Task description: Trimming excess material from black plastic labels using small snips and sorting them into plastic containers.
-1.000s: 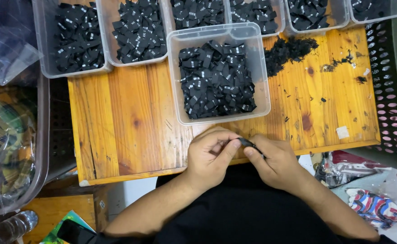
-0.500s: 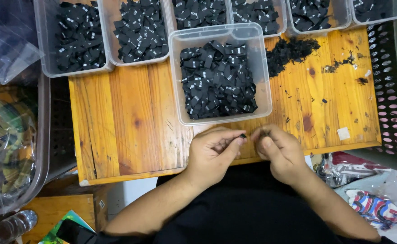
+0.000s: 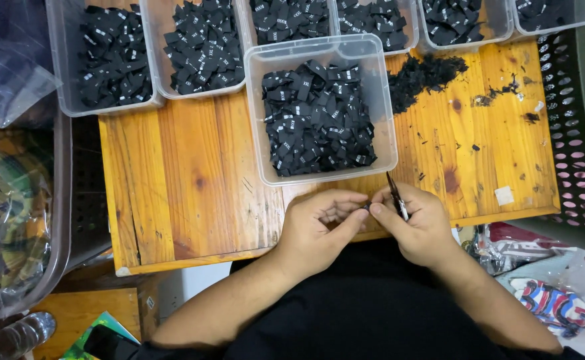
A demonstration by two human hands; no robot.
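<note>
My left hand (image 3: 322, 223) and my right hand (image 3: 418, 223) meet at the near edge of a wooden table (image 3: 192, 180). Their fingertips pinch a small black fabric label (image 3: 366, 207) between them. My right hand also grips small snips (image 3: 396, 197), whose dark blades point up and away from me. Just beyond the hands stands a clear plastic tub (image 3: 319, 113) filled with black labels bearing white print.
A row of clear tubs (image 3: 196, 47) with more black labels lines the table's far edge. A heap of black scraps (image 3: 426, 73) lies right of the near tub. A perforated basket (image 3: 582, 127) stands at right, plastic bags (image 3: 9, 200) at left.
The hands drew slightly apart half a second ago and have come together again over the small label. The snips' blades now stick up above my right hand.
</note>
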